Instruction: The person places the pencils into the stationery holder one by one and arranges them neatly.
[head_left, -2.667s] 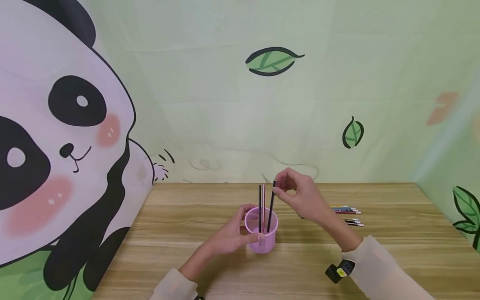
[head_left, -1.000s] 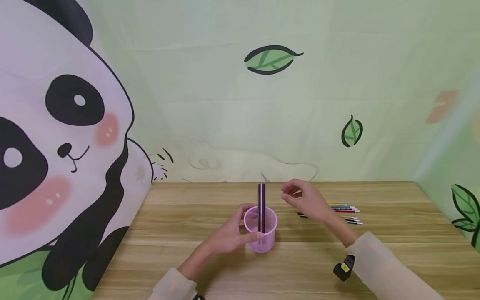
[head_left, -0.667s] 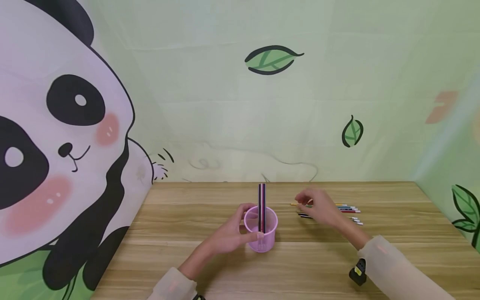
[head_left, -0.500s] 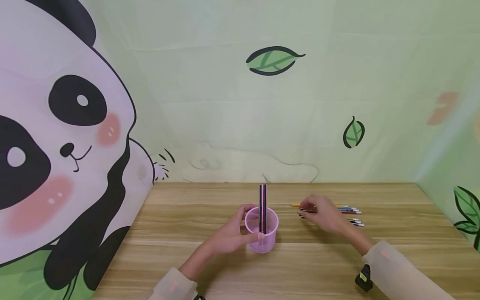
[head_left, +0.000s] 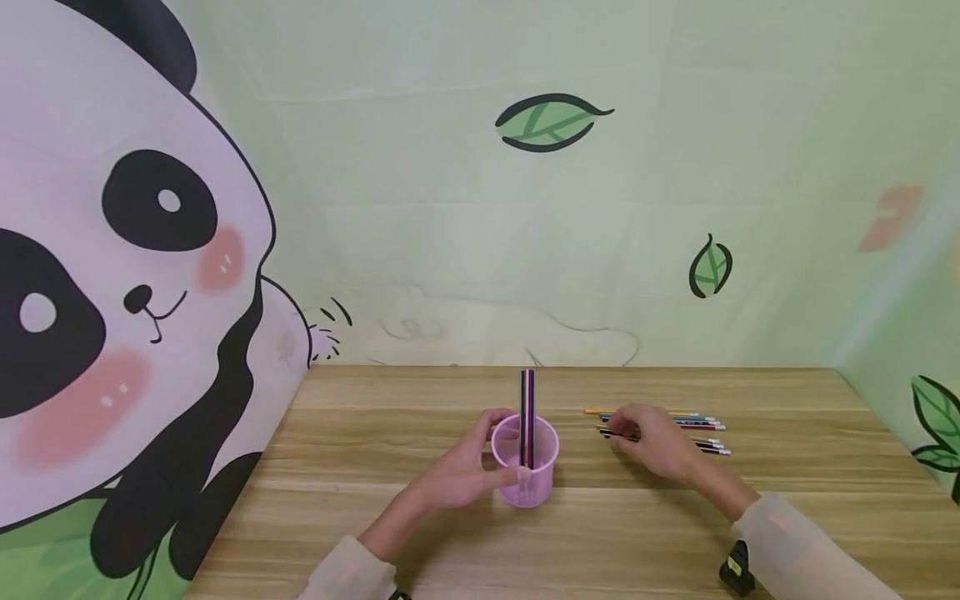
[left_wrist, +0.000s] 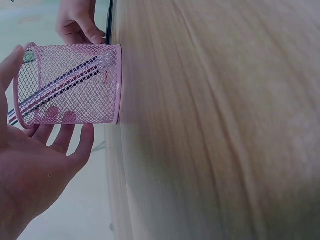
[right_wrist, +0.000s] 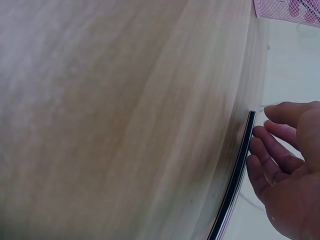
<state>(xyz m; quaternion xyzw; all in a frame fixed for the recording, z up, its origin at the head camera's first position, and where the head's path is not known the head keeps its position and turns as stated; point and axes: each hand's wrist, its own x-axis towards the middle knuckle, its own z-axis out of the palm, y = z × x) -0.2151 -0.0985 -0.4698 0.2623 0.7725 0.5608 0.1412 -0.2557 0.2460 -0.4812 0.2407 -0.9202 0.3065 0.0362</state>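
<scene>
The left hand [head_left: 467, 477] holds the pink cup [head_left: 540, 487]; towards its three o'clock the right hand [head_left: 660, 442], loosely parted, is at pencils [head_left: 699, 426] (contact's unclear from here): probably light, stiff, rolly, best pinched mid-shaft.

Pink mesh on the cup [head_left: 540, 485], dark tones and pink on the pencils inside [head_left: 527, 417]! Towards the desk's far right corner, a yellow pencil [head_left: 598, 411], a dark red one [head_left: 701, 427], black ones [head_left: 708, 447], white ends! Brown streaks grain the desk [head_left: 390, 402]; off its left edge, a black-and-white panda [head_left: 176, 329], pink-cheeked!
</scene>
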